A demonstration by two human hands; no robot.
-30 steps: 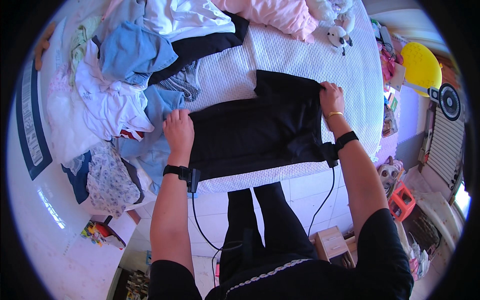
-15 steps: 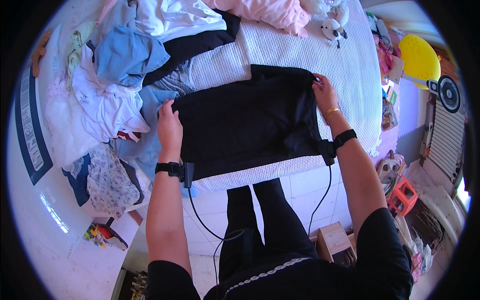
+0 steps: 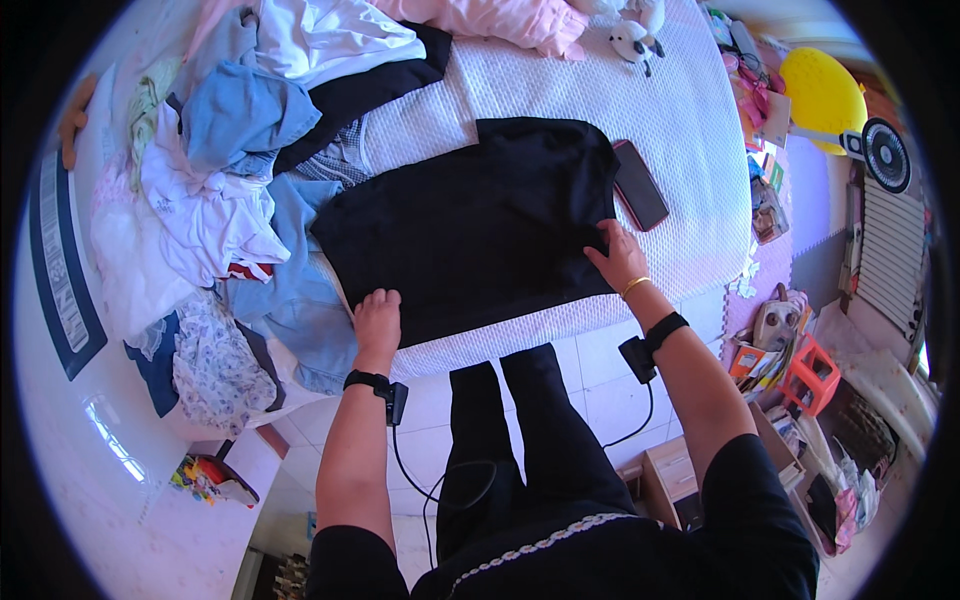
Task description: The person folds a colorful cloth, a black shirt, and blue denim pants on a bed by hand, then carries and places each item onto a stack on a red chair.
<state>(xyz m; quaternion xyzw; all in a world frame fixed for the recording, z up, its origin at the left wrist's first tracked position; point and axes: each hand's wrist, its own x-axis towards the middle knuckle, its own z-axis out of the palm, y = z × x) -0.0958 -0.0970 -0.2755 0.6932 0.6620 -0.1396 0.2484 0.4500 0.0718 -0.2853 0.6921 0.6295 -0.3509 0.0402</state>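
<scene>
A black garment [image 3: 470,235] lies spread out on the white quilted bed, its sleeve-like part at the far right. My left hand [image 3: 378,322] rests on its near left corner, the fingers laid over the cloth. At its right edge is my right hand [image 3: 622,258], thumb and fingers apart and touching the fabric. A dark phone [image 3: 640,186] with a reddish edge lies just beyond the garment's right side. Both wrists carry black straps with small cabled devices.
Heaped clothes, among them a blue denim piece [image 3: 245,115] and a white shirt [image 3: 205,190], cover the bed's left side. A pink cloth [image 3: 500,22] and a plush toy [image 3: 634,42] lie at the far side. A yellow balloon [image 3: 822,98] and a fan [image 3: 887,155] stand right.
Both hands have left the garment's upper corners and come nearer to me, the left also moving rightward. The garment lies flatter, and the phone beside it now shows.
</scene>
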